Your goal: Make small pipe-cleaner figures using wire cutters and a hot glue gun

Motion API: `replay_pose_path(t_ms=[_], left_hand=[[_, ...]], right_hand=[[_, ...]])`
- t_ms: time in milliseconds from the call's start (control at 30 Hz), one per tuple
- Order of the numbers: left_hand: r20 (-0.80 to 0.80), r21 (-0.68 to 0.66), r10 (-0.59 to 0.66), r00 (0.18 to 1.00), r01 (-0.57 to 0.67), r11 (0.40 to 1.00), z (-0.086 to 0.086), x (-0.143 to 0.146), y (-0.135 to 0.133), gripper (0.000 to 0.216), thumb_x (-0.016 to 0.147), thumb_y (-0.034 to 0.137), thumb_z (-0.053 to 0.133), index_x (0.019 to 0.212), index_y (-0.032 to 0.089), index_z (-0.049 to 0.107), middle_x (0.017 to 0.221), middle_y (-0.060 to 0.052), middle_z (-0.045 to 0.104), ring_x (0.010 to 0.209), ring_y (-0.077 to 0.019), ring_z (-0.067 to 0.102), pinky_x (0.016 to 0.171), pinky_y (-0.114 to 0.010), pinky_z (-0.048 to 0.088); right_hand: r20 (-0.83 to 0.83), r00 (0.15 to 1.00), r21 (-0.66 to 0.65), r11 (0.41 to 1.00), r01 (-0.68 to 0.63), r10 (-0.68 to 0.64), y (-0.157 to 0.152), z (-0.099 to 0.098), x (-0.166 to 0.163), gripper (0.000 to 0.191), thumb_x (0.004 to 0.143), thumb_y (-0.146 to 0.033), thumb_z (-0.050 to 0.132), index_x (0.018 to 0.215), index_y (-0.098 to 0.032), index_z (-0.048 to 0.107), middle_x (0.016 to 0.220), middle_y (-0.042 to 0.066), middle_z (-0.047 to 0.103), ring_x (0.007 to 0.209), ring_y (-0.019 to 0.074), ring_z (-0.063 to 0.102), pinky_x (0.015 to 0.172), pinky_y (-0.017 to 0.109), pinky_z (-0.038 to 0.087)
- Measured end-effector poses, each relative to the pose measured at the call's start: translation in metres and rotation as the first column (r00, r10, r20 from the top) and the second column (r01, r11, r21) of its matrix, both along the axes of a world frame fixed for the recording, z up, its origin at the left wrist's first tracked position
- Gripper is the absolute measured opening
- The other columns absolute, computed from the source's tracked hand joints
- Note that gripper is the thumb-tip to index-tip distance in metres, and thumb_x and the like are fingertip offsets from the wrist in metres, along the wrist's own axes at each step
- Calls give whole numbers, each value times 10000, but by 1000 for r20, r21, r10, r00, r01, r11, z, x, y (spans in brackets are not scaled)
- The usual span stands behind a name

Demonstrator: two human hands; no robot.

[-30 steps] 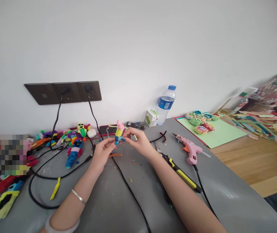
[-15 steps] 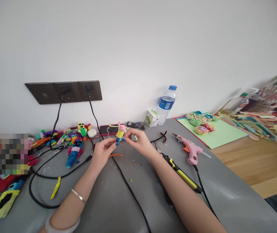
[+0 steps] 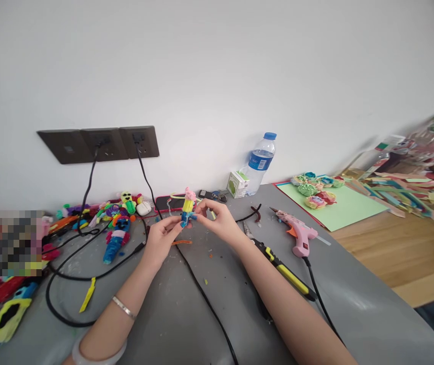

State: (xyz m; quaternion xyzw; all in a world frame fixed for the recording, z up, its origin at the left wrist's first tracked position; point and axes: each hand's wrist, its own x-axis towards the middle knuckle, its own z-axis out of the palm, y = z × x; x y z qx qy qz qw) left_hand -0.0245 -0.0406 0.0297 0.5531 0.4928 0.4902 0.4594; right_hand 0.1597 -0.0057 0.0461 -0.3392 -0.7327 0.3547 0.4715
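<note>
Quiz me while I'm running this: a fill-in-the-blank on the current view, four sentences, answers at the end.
1. The left hand and right hand hold one small figure, pink on top, yellow in the middle and ____ below.
2. A silvery bangle circles the ____ forearm.
3. The glue gun is mostly ____.
4. Paper flowers rest on a light ____ sheet.

Missing words: blue; left; pink; green.

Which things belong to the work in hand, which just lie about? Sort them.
Belonging: small figure, held by left hand and right hand; perhaps glue gun, yellow-and-black tool, both untouched.

Seemingly lying about: water bottle, small box, green paper.
</note>
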Motion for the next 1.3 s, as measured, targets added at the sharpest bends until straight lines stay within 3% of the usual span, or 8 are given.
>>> replay_pose_path(t_ms=[300, 533, 867, 1067, 1300], left_hand=[[-48, 4, -43, 998, 43, 999, 1, 1, -2, 422, 795, 478, 649, 1015, 129, 738, 879, -116, 777, 822, -223, 690, 723, -294, 548], [-75, 35, -75, 994, 78, 996, -2, 2, -1, 409, 800, 473, 644, 1013, 133, 726, 918, -116, 769, 835, -242, 715, 752, -334, 579], [-164, 92, -71, 984, 87, 992, -5, 2, -4, 330, 859, 400, 581, 1042, 161, 716, 993, -97, 757, 895, -252, 723, 715, -312, 596], [-223, 119, -48, 974, 76, 990, -7, 1, -2, 312, 864, 374, 583, 1059, 169, 717, 978, -94, 763, 854, -237, 720, 710, -303, 591], [-117, 115, -36, 992, 49, 992, -1, 5, -3, 347, 824, 447, 615, 982, 158, 727, 889, -92, 764, 783, -227, 713, 702, -312, 588]], right_hand=[[-5, 1000, -6, 1000, 21, -21, 0, -1, 0, 222, 854, -349, 611, 713, -187, 555, 685, 1, 566, 631, 132, 460, 611, 262, 400], [27, 999, -15, 1000, -25, 25, -1, 0, 1, 181, 850, -307, 592, 723, -197, 526, 651, -17, 529, 621, 130, 444, 603, 258, 384], [51, 999, 9, 1000, 7, -7, -1, -1, -2, 174, 788, -234, 592, 669, -204, 468, 576, -61, 417, 549, 109, 391, 565, 245, 320], [55, 998, -6, 1000, 8, -8, -1, -3, -2, 185, 796, -243, 587, 664, -205, 463, 565, -61, 415, 542, 106, 381, 557, 242, 317], [30, 999, 2, 1000, 17, -17, -1, -1, -1, 155, 837, -281, 607, 721, -198, 546, 615, -23, 523, 587, 126, 428, 573, 254, 366]])
